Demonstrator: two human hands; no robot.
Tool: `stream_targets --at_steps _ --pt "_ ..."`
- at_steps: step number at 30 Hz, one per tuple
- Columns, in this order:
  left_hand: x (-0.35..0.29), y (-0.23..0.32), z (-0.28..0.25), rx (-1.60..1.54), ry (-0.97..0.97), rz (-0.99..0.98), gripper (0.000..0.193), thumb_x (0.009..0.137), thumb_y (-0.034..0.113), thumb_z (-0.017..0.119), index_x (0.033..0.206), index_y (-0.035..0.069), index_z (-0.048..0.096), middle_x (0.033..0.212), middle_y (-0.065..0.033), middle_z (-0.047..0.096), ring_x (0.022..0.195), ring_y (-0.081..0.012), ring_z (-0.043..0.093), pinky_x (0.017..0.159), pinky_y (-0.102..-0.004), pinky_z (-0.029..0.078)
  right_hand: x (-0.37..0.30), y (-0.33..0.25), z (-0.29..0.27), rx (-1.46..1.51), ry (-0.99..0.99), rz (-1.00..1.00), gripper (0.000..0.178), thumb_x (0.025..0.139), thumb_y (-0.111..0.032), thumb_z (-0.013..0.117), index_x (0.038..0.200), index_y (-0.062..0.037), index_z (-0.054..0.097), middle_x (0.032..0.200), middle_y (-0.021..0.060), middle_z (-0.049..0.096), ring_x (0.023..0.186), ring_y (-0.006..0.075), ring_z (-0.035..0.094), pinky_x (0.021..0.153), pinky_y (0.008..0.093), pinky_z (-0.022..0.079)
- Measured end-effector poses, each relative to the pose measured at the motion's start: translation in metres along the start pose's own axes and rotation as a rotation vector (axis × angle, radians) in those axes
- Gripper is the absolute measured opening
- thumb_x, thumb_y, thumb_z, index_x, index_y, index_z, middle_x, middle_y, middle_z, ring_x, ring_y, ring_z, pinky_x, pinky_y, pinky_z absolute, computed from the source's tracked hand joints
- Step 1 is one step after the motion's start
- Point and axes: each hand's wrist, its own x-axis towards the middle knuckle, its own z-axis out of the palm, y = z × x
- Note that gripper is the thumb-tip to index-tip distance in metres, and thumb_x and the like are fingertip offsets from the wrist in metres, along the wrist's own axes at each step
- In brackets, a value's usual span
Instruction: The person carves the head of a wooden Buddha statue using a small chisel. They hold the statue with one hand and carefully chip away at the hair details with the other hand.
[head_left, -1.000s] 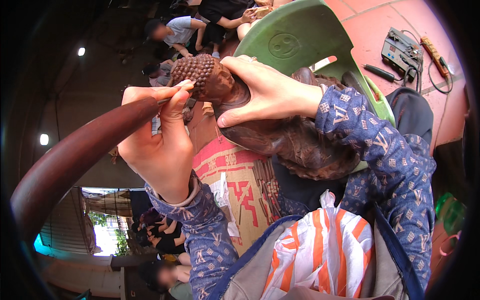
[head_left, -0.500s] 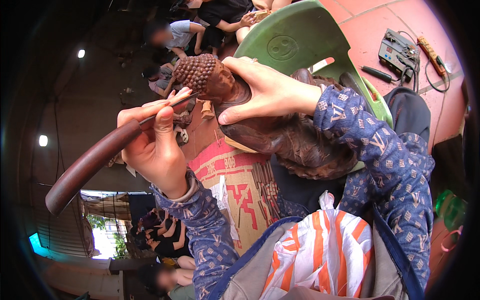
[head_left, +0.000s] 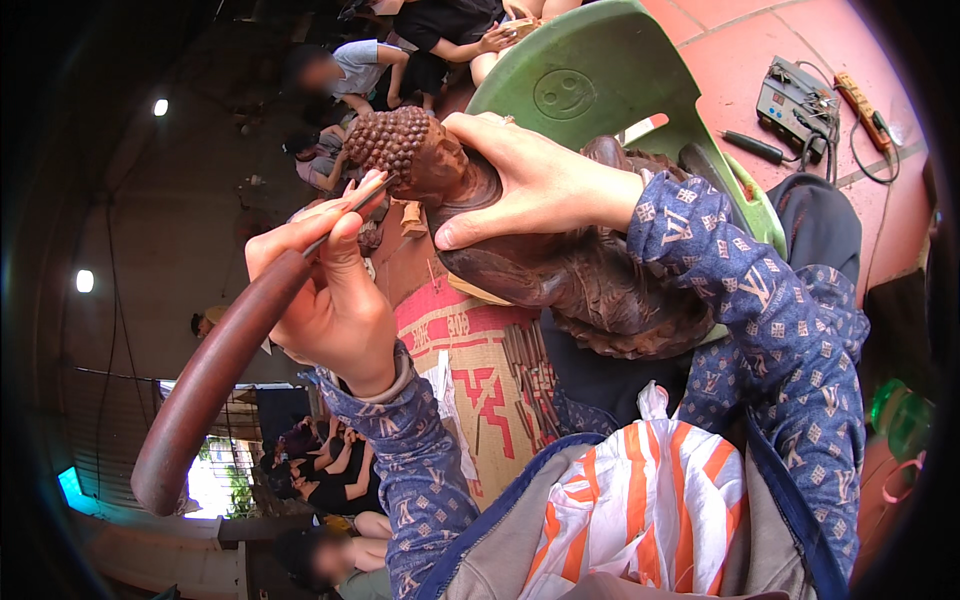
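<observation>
A dark brown carved wooden statue (head_left: 630,290), its head covered in small round curls, lies tilted across my lap with the head toward the left. My right hand (head_left: 550,180) grips it around the neck and shoulders, thumb on the near side and the fingers mostly hidden behind. In my left hand (head_left: 340,315) is a carving tool (head_left: 225,380) with a long, curved, dark wooden handle and a thin metal blade. The blade's tip meets the side of the head, close to the curls. My left fingertips also rest near that spot.
A green plastic chair (head_left: 590,70) stands behind the statue. On the tiled floor are a grey power unit (head_left: 797,108), a pen-like tool (head_left: 752,147) and a power strip (head_left: 862,110). Several slim carving tools (head_left: 532,380) lie on a woven mat (head_left: 480,365). Other people sit further off.
The carving tool's handle has swung down and to the right as my left hand turned. Its tip stays by the side of the head. My right hand and the statue have hardly moved.
</observation>
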Motion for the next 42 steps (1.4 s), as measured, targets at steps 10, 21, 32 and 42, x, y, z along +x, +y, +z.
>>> stream_targets --at_steps 10,21,32,42 --pt "-0.002 0.001 -0.002 0.093 0.036 -0.010 0.013 0.085 -0.004 0.065 0.092 -0.006 0.055 0.086 -0.0126 0.062 0.083 -0.0227 0.064 0.079 -0.0332 0.055 0.000 -0.002 0.002 0.007 0.008 -0.007 0.082 0.071 -0.043 0.079 0.128 0.0024 0.042 0.114 0.0226 0.052 0.111 0.0353 0.049 0.097 0.0413 0.038" --pt "0.004 0.011 0.000 0.312 -0.084 0.055 0.011 0.082 -0.006 0.066 0.091 -0.004 0.060 0.084 -0.0114 0.064 0.081 -0.0216 0.065 0.079 -0.0313 0.052 -0.002 -0.002 0.001 0.000 0.027 0.004 0.081 0.071 -0.042 0.079 0.127 0.0025 0.042 0.114 0.0230 0.051 0.111 0.0358 0.049 0.096 0.0415 0.038" --pt "-0.001 -0.020 -0.006 -0.192 -0.110 0.011 0.016 0.090 0.003 0.059 0.094 -0.002 0.044 0.091 -0.0257 0.065 0.093 -0.0358 0.066 0.090 -0.0455 0.052 -0.001 0.001 0.001 0.020 0.031 0.010 0.083 0.070 -0.047 0.078 0.127 0.0021 0.042 0.116 0.0236 0.051 0.113 0.0360 0.049 0.097 0.0410 0.038" --pt "-0.008 -0.019 0.003 -0.143 -0.009 0.123 0.016 0.088 -0.003 0.060 0.096 -0.001 0.046 0.091 -0.0254 0.065 0.090 -0.0342 0.067 0.085 -0.0428 0.055 0.001 0.001 0.003 0.033 0.052 0.010 0.078 0.069 -0.052 0.076 0.119 0.0016 0.048 0.110 0.0223 0.054 0.108 0.0363 0.050 0.095 0.0414 0.039"
